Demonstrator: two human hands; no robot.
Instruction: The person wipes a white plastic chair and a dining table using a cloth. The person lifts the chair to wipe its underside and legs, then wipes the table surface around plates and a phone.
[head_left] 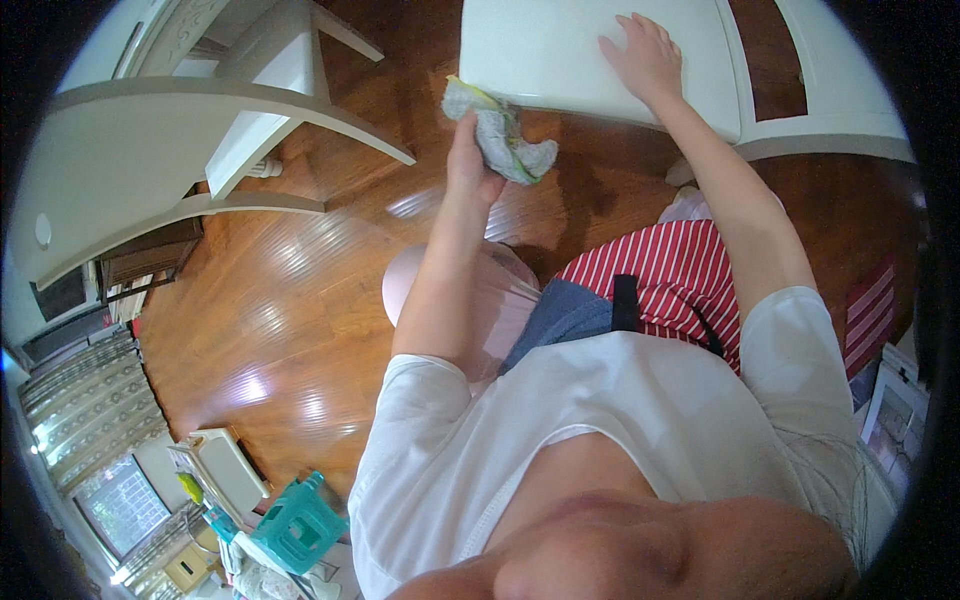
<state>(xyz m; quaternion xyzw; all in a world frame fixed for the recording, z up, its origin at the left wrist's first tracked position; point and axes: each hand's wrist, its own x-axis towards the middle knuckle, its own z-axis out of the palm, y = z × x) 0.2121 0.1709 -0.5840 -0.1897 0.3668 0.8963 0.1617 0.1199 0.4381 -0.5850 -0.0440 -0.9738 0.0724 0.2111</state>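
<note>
The white seat (550, 50) could tip or slide if weight bears unevenly on it, and the crumpled grey cloth (508, 145) could slip if its loose folds escape the grasp. The right hand (648, 65) lies palm-down on the seat, thumb splayed; the left hand (468, 165), forearm stretched forward, clasps the cloth by the seat's near-left corner.

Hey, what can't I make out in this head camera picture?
All in the head view:
Left hand: most fingers, hidden by the gray cloth.
Right hand: palm, hidden by the back of the hand.
White chair seat: far edge, cut off by the picture's top.
Window: outside scene, too small and blurred.
</note>
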